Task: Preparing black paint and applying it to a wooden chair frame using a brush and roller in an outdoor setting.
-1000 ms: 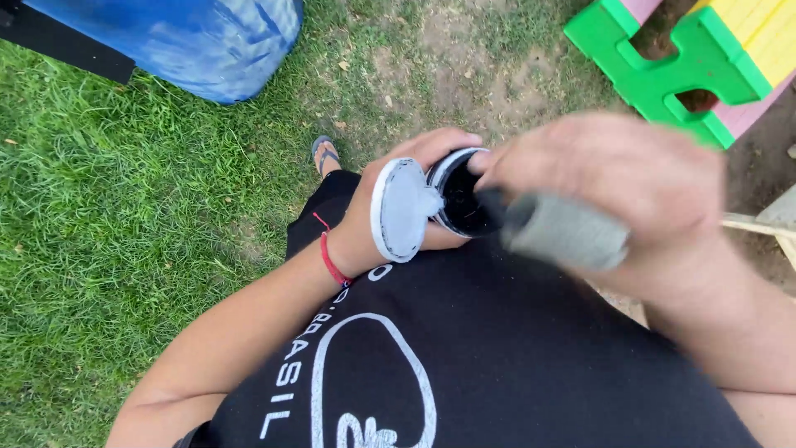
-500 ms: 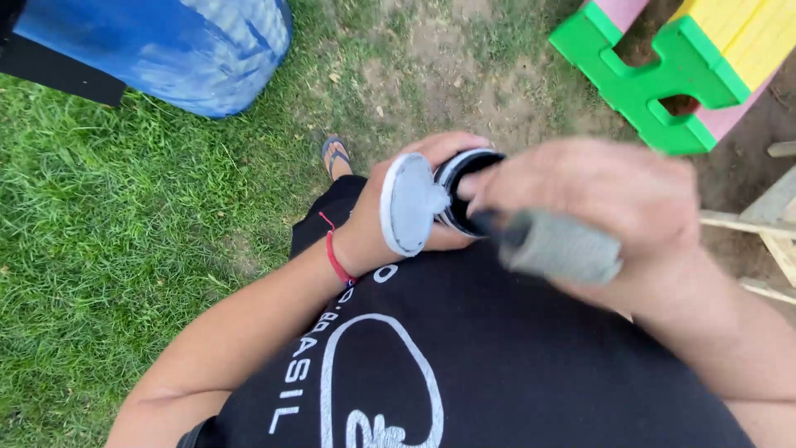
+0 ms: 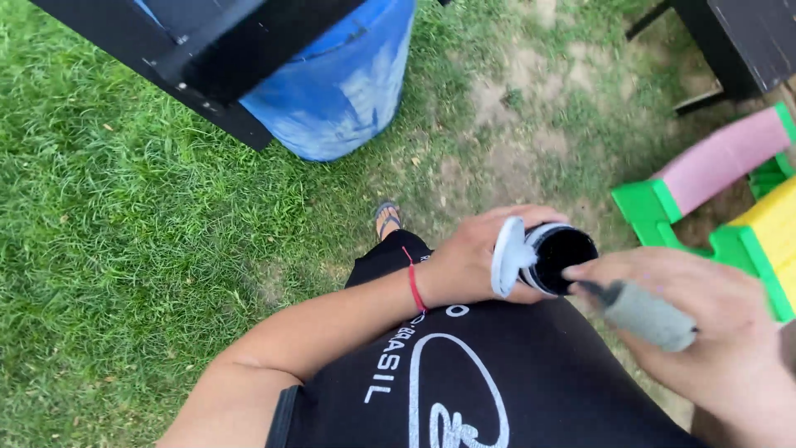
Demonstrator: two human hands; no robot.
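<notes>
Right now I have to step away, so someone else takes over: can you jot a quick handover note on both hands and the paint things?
Left hand: grips the small round can, open, dark inside, with its pale lid held against the can's side.
Right hand: holds the grey-handled tool, tip at the can's mouth.
Done: lid off.
Left: whether the tip is loaded cannot be told. The person stands on grass; a blue barrel is ahead.

Blue barrel (image 3: 336, 87) stood on grass (image 3: 124, 249) under black wooden beam (image 3: 207, 58). Bare dirt patch (image 3: 531, 108) lay beyond. Green, pink and yellow plastic toy (image 3: 730, 207) sat at right, dark table (image 3: 738, 41) above it.
</notes>
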